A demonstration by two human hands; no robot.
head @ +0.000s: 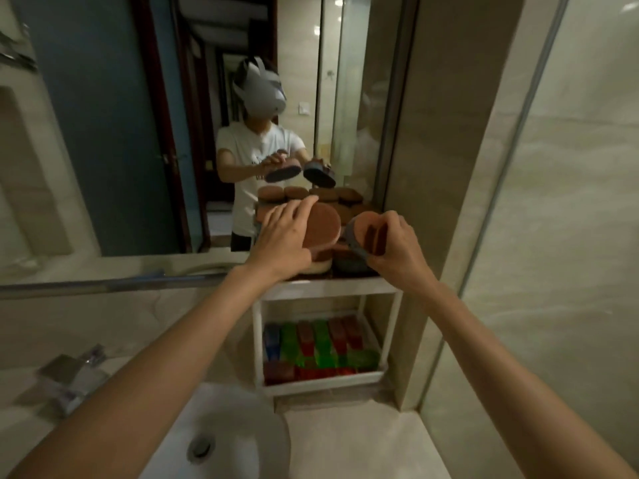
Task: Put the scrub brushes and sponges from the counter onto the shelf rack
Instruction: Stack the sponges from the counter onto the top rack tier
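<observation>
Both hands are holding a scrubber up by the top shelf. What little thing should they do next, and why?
Probably lower the left hand and set its brown sponge on the rack's top shelf, since it hovers just above the pile already stacked there. The right hand holds a scrub brush and can follow.

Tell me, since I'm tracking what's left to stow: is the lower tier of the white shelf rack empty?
No. The lower tier of the white shelf rack holds rows of coloured blocks, red, green and blue, packed side by side.

Top tier of the shelf rack (325, 288) crowded with brushes (349, 262); open counter (345, 444) below.
</observation>
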